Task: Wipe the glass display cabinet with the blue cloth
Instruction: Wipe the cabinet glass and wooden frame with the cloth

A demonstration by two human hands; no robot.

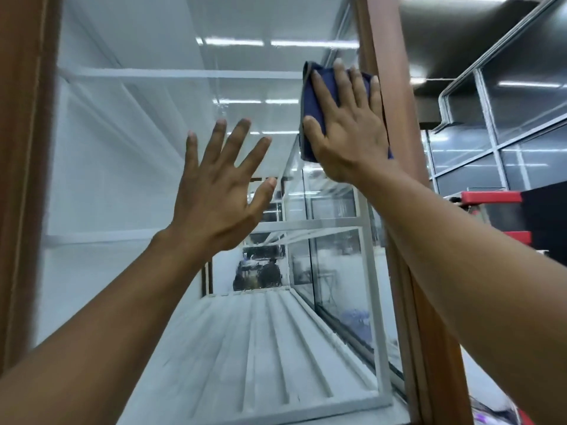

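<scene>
Blue cloth [311, 99] sits flat under the right hand [349, 133], whose straight fingers press it to the glass display cabinet [138, 133] at one o'clock, against the brown frame [395, 102]. The left hand [214, 204], towards eight o'clock of it, is spread wide, grasping nothing.

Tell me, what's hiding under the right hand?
A folded blue cloth, pressed against the cabinet glass by the right hand with flat fingers. Its edges stick out; the middle is covered.
</scene>
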